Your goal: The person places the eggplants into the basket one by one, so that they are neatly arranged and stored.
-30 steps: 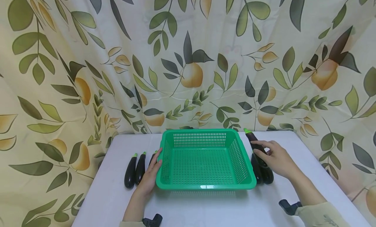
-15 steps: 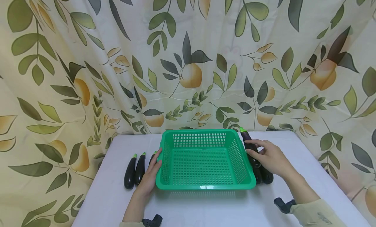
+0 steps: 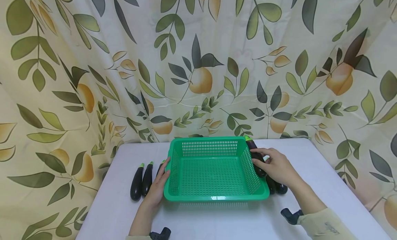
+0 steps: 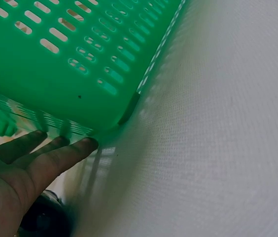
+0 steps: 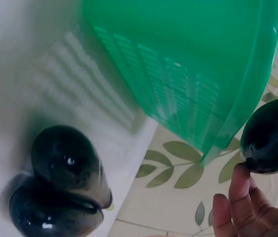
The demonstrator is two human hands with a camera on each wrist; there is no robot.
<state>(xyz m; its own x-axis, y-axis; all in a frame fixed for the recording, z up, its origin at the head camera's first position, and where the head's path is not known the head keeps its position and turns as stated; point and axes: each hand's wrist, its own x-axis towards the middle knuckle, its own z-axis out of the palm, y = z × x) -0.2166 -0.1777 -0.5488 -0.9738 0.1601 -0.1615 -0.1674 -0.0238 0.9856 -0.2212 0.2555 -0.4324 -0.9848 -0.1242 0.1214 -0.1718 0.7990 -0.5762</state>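
An aubergine (image 3: 256, 160) with a bright green stem end is in my right hand (image 3: 277, 167), pinched from above between thumb and fingers. It overlaps the right rim of the green plastic basket (image 3: 214, 198), and the right wrist view shows the held aubergine (image 5: 272, 136) raised beside that rim. My left hand (image 3: 157, 185) rests against the basket's left side. In the left wrist view its fingers (image 4: 62, 160) lie extended along the perforated wall. No items show on the basket's floor.
Left of the basket lie two aubergines (image 3: 136, 185) (image 3: 147, 179) and a third (image 3: 160, 168), partly behind the left hand. Two more aubergines (image 5: 67, 158) (image 5: 50, 207) lie side by side on the white table right of the basket. A patterned curtain (image 3: 198, 78) hangs behind.
My right hand has moved left with the aubergine, from above the other aubergines to over the basket's right rim. The left hand and basket have stayed in place.
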